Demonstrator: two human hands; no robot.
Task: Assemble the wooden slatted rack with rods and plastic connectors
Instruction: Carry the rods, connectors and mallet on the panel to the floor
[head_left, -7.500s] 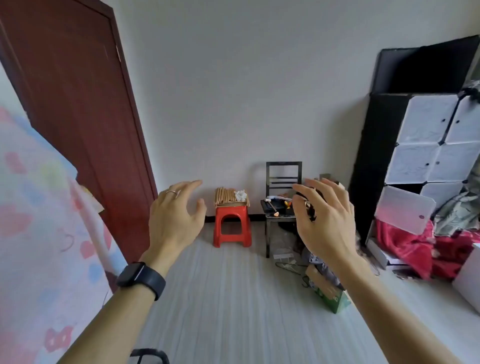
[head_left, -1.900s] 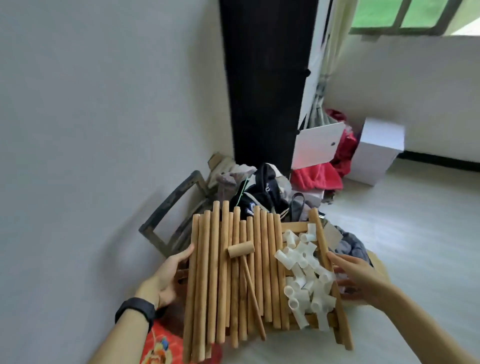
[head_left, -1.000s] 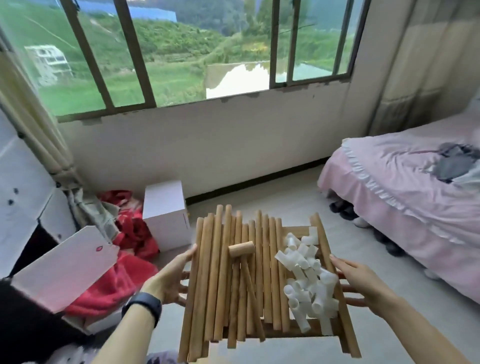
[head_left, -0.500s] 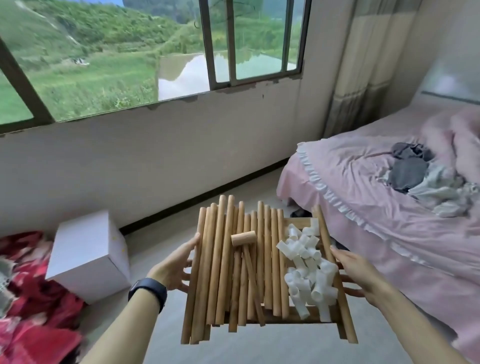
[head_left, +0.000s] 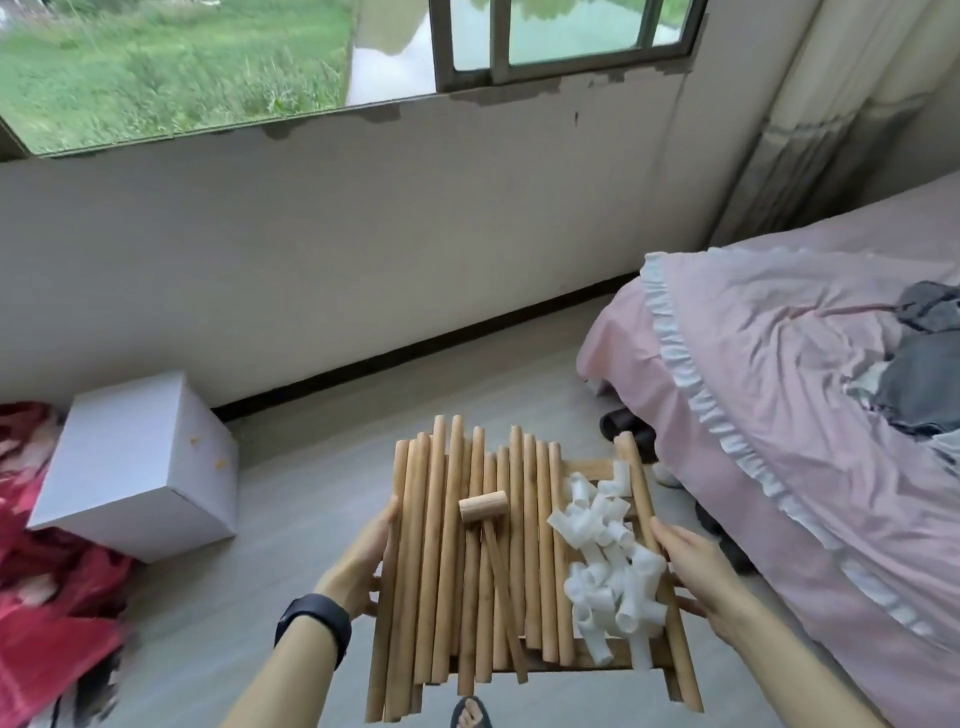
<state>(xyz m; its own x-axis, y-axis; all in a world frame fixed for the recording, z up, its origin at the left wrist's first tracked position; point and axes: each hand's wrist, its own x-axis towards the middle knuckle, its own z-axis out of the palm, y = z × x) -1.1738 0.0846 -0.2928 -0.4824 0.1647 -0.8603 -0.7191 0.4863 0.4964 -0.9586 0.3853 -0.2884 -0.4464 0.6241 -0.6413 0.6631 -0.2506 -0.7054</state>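
Bedroom floor (head_left: 311, 519) under a window (head_left: 493, 41), pink bed (head_left: 779, 415) on the right, white box (head_left: 140, 467) and some red fabric (head_left: 52, 597) on the left. The whole kit is up in the air between two hands, used like a tray. The slatted panel (head_left: 587, 467) sits flat underneath, and loose rods (head_left: 441, 545) lie side by side across the left and middle. A little wooden mallet (head_left: 483, 506) rests on top of them, and the white plastic connectors (head_left: 608, 561) are heaped along the right edge. The left hand (head_left: 363, 561) grips the left edge, thumb up against the outermost rod, fingers tucked under. The right hand (head_left: 696, 577) clamps the right edge the same way, thumb on top beside the connectors, fingers showing underneath. Makes sense to me: holding both sides level is all that stops round rods rolling off, and the thumbs act as little fences. Nothing looks joined yet, so I'd call this hauling parts to a work spot. Tip the near edge down and the rods will slide, since they overhang there.
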